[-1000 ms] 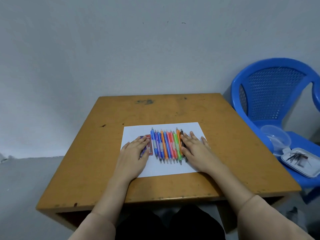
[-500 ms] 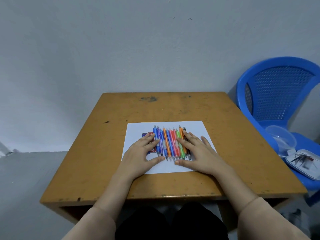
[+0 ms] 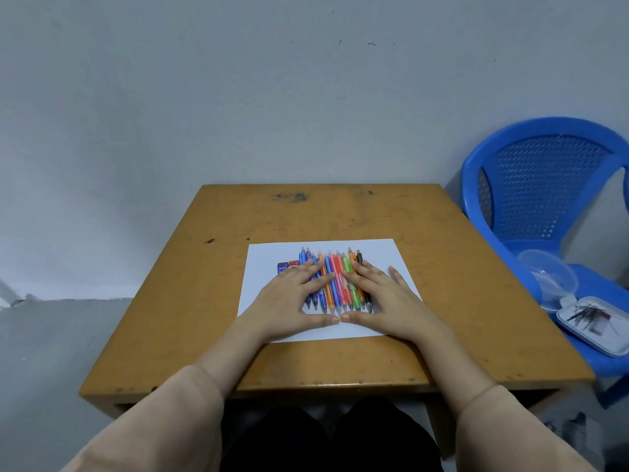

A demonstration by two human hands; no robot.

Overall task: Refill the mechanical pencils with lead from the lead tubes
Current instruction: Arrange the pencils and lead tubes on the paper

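Note:
Several coloured mechanical pencils point(image 3: 335, 281) lie side by side in a row on a white sheet of paper point(image 3: 381, 253) on the wooden table point(image 3: 442, 284). Two small lead tubes point(image 3: 287, 266), one dark blue and one red, lie just left of the row. My left hand point(image 3: 292, 301) rests flat over the left pencils with straight fingers. My right hand point(image 3: 381, 298) rests flat over the right pencils. Both thumbs meet below the pencil tips, framing the row.
A blue plastic chair point(image 3: 544, 185) stands right of the table. On its seat are a clear plastic bowl point(image 3: 548, 277) and a white tray point(image 3: 595, 321) with thin dark sticks. The wall is directly behind the table.
Both hands slid inward onto the pencil row, and the thumbs came together below the tips. The lead tubes, earlier under my left fingers, now show.

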